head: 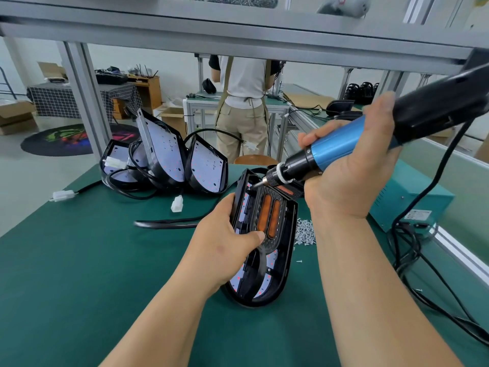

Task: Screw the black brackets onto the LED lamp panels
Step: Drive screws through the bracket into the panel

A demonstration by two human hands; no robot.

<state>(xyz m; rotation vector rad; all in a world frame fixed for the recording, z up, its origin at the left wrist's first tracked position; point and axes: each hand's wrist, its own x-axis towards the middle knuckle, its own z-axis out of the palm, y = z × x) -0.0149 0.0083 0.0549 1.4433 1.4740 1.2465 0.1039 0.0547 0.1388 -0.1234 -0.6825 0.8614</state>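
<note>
An LED lamp panel [275, 284] in a black housing lies on the green table in front of me. A black bracket [268, 197] with two orange slots lies on it. My left hand [225, 234] grips the panel's left edge, thumb pressing on the bracket's lower end. My right hand [352, 170] grips a blue and black electric screwdriver [344, 147]. The driver's bit touches the bracket's upper left corner. A pile of small silver screws [305, 233] lies just right of the panel.
Three more lamp panels [166, 154] lean together at the table's back left, with black cables and white connectors [177, 203] around them. A teal power box [412, 200] stands at right, its cords trailing along the edge. A person stands at another bench behind.
</note>
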